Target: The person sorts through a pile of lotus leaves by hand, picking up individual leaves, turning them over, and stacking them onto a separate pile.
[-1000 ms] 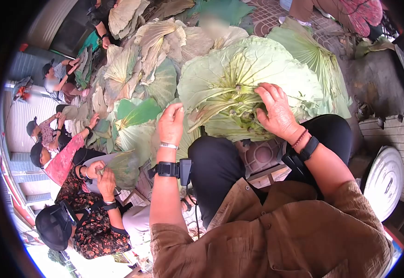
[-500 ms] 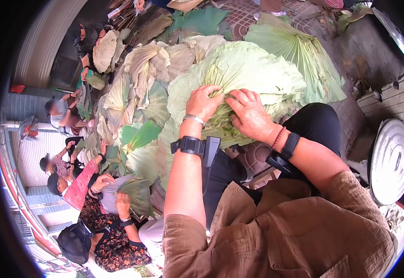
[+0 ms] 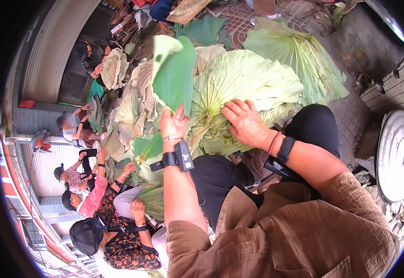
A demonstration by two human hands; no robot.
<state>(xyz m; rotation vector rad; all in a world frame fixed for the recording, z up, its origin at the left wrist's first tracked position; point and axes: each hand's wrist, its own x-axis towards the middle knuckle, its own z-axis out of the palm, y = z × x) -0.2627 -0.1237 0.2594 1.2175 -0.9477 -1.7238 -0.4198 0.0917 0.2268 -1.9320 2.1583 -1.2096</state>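
A big pale green lotus leaf (image 3: pixel 250 76) lies over my knees, ribbed underside up. My right hand (image 3: pixel 244 123) presses flat on its lower part near the stalk centre. My left hand (image 3: pixel 173 124) grips the leaf's left edge and holds that flap (image 3: pixel 174 74) folded upright, its darker green face showing. A stack of similar leaves lies under the one I hold. A black device is strapped to each of my wrists.
Heaps of lotus leaves (image 3: pixel 132 102) cover the ground ahead and to the left. Several seated people (image 3: pixel 105 222) handle leaves on my left. A fanned leaf (image 3: pixel 299 51) lies ahead on the right. A round metal lid (image 3: pixel 398 155) rests at right by wooden planks.
My left hand has slid from the leaf's centre to its left edge and lifted that side up into a standing flap. My right hand stays pressed on the leaf.
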